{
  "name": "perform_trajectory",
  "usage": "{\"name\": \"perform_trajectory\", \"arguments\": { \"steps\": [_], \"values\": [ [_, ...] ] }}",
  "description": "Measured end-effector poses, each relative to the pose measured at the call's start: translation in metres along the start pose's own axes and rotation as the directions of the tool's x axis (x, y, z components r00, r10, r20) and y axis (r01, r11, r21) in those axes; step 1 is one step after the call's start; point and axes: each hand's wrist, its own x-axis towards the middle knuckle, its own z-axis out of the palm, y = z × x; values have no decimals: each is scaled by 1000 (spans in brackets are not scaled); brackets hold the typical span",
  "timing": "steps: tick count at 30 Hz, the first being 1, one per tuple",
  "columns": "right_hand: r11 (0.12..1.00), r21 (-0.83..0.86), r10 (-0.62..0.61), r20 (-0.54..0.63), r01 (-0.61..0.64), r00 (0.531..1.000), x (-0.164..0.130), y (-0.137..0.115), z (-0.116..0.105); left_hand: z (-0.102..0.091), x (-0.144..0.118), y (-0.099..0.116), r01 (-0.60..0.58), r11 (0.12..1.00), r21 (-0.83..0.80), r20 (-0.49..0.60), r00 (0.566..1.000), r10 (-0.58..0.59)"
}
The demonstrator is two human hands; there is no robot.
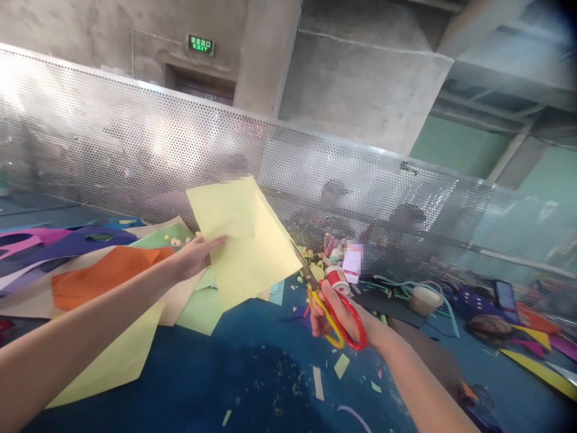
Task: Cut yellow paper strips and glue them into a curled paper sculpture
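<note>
My left hand (201, 255) pinches the left edge of a pale yellow sheet of paper (243, 240), raised above the table. The sheet is bent, with a fold or curl toward its right side. Scissors (336, 319) with one red and one yellow handle loop are in my right hand (327, 310), fingers through the loops. Their blades point up and left and meet the paper's right corner; the paper partly hides the tips. Behind that corner lie small yellow paper scraps (318, 270).
Coloured sheets, including an orange one (103, 273), cover the left of the blue table (202, 373). A red-and-white roll (337, 279), a lit phone (353, 261) and a pale cup (424, 299) stand beyond my right hand. A perforated metal screen (135, 138) runs behind the table.
</note>
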Motion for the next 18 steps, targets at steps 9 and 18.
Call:
{"name": "perform_trajectory", "arguments": {
  "steps": [9,18],
  "values": [
    [999,-38,-32,-54,30,998,-3,-15,7,7,-4,4,27,999,22,29,999,-28],
    [995,-94,-28,-87,20,996,-2,-14,8,9,-5,5,19,999,34,25,1000,-20]
  ]
}}
